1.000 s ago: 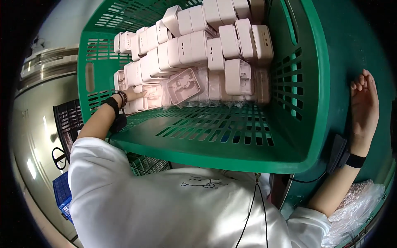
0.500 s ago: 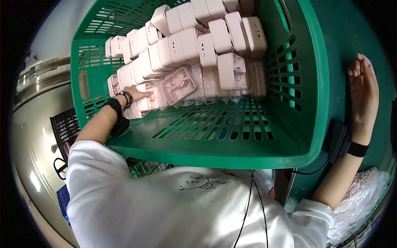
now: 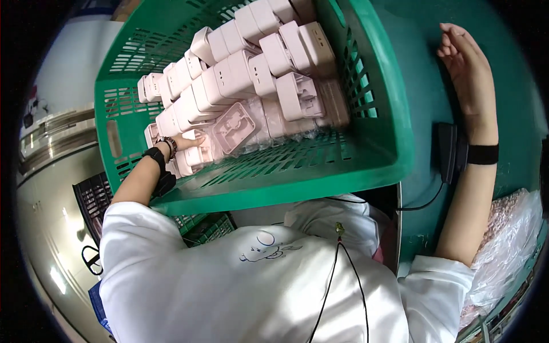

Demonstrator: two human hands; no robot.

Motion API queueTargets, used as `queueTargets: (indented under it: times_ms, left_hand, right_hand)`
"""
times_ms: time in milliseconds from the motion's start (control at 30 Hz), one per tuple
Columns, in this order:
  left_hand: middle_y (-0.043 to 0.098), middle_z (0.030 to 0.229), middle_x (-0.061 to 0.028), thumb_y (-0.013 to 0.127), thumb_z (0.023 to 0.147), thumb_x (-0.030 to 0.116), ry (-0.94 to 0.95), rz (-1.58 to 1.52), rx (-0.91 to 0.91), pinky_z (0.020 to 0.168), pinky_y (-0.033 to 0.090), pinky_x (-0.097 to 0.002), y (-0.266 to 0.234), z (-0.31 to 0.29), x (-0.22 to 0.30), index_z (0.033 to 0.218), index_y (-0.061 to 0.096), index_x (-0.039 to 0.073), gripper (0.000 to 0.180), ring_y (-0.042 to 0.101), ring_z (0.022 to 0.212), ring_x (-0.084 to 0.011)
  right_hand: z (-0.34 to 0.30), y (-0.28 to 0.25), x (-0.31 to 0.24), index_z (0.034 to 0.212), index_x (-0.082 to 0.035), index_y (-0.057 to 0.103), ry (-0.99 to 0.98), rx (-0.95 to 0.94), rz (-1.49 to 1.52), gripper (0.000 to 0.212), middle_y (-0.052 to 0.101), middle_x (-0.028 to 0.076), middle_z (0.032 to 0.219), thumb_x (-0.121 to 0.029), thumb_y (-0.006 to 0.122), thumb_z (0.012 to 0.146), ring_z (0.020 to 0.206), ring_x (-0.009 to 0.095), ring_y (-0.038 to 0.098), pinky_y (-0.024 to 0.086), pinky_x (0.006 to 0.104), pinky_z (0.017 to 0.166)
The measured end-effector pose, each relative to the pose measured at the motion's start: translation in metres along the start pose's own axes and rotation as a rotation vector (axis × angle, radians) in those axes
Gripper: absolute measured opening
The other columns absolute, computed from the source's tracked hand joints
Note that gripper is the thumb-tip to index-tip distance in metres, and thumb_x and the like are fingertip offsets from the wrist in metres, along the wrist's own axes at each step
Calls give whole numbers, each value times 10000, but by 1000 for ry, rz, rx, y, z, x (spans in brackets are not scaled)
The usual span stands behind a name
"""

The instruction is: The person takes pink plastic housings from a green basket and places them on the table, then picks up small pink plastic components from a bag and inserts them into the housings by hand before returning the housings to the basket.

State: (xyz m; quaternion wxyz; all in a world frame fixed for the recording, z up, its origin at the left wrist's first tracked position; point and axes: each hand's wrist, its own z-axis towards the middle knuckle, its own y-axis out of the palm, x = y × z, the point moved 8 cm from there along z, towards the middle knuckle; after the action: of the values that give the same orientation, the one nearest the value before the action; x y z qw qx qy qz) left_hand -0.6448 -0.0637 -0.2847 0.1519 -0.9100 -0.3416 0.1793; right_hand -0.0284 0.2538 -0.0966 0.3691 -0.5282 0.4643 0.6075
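Note:
Inside a large green plastic crate, pale pink plastic housings stand in rows, some with small dark openings. At the crate's near left, my left hand grips one open-sided housing, the thumb over its edge; part of the fingers is hidden. Right of it, a shallow pink plastic cover lies tilted with its inner side showing. Another housing at the right shows its ribbed inside. My right hand is over the green table, empty, with its fingers loosely bent.
The green tabletop extends to the crate's right. Clear plastic bagging lies beside my right forearm. At the left are a black slotted crate and a blue one. A smaller green crate shows below the big one.
The big crate has turned and its right side has shifted left, carrying the housings along. My right hand has moved up and left over the table. The left hand keeps its grip.

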Motion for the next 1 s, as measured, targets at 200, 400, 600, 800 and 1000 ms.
queueTargets:
  times_ms: [200,400,600,800,1000]
  left_hand:
    - [436,1297,-140,557,659,669,-67,-224,-150,882,389,-445,10,-42,15,1283,424,183,802,430,1170,-297]
    - [611,935,-123,570,686,537,-197,-189,-87,546,496,-347,-14,-69,6,1025,538,115,541,601,659,-231]
    - [580,1037,-85,552,742,478,198,-460,181,644,510,-367,-80,-189,63,1137,500,109,543,586,819,-206]
    - [534,1151,-89,541,788,340,1120,-1071,408,816,482,-367,-88,-346,109,1251,414,59,556,534,1031,-223]
    - [499,1194,-109,589,730,271,1666,-970,-109,874,448,-343,24,-460,221,1246,392,5,613,517,1062,-232]
  right_hand:
    - [3,11,16,1033,-59,522,-2,-86,167,190,537,4,780,-199,474,913,678,93,515,441,221,656]
    - [10,27,7,929,-35,581,-29,-18,80,181,541,-6,753,-179,476,897,678,65,526,469,204,663]
    - [1,7,-6,901,-35,585,-111,86,60,165,528,-5,706,-169,492,882,630,66,497,447,200,590]
    - [-86,40,-141,918,-28,586,-501,159,130,163,522,-15,720,-163,509,868,657,66,463,396,197,632]
    - [-235,120,-220,1124,-52,530,-990,63,-458,330,559,39,863,-246,535,856,870,149,542,422,258,759]
